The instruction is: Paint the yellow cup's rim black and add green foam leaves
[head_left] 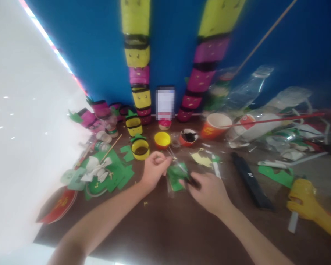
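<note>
My left hand [154, 170] is closed in a pinch on the edge of a small green piece in clear plastic [176, 176], held just above the dark brown table [165, 228]. My right hand [208, 191] is closed round black-handled scissors [191, 181]; their thin blades [173, 156] point up and left across the green piece. The picture is blurred, so fine detail of the piece is unclear.
Behind the hands stand yellow cups [140, 149], a yellow lid [162, 140], an orange paper cup [215, 126], and pink and yellow painted stacks against a blue wall. Green scraps [113, 173] lie left, a black bar [251, 180] and yellow glue gun [309, 206] right.
</note>
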A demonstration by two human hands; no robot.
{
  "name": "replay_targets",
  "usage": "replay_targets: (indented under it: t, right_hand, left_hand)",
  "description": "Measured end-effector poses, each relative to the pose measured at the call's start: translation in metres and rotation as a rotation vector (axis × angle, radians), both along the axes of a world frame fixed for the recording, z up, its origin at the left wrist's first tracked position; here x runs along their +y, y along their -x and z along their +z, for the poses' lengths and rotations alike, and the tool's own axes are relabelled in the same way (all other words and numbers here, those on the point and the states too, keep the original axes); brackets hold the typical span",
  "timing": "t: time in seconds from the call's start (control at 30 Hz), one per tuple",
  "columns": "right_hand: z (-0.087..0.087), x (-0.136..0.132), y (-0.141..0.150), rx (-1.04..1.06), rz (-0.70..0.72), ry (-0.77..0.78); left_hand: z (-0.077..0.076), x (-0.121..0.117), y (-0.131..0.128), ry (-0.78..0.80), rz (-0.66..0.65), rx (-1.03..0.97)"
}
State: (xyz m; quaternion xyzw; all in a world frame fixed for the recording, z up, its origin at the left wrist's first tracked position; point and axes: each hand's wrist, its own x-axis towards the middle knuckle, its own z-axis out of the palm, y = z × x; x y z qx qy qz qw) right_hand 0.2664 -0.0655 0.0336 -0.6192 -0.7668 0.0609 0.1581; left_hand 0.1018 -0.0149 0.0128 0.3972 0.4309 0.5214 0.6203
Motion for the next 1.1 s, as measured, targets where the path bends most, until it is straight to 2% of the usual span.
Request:
replay_targets:
  t: [0.23, 0.87, 1.1]
  right_hand:
    - [-0.0002, 0.0019, -0.0028, 0.097, 0.006, 0.073]
    - [0.0001, 0.0018, -0.0022, 0.105, 0.022, 0.144]
    - [0.0024, 0.0018, -0.0031, 0.222, 0.038, 0.23]
  left_hand:
    - [-0.0009, 0.0004, 0.0019, 0.06, -0.146, 0.001]
    - [0.002, -0.0013, 0.0021, -0.025, -0.144, 0.09]
    - [0.0026, -0.0024, 0.0022, -0.041, -0.176, 0.12]
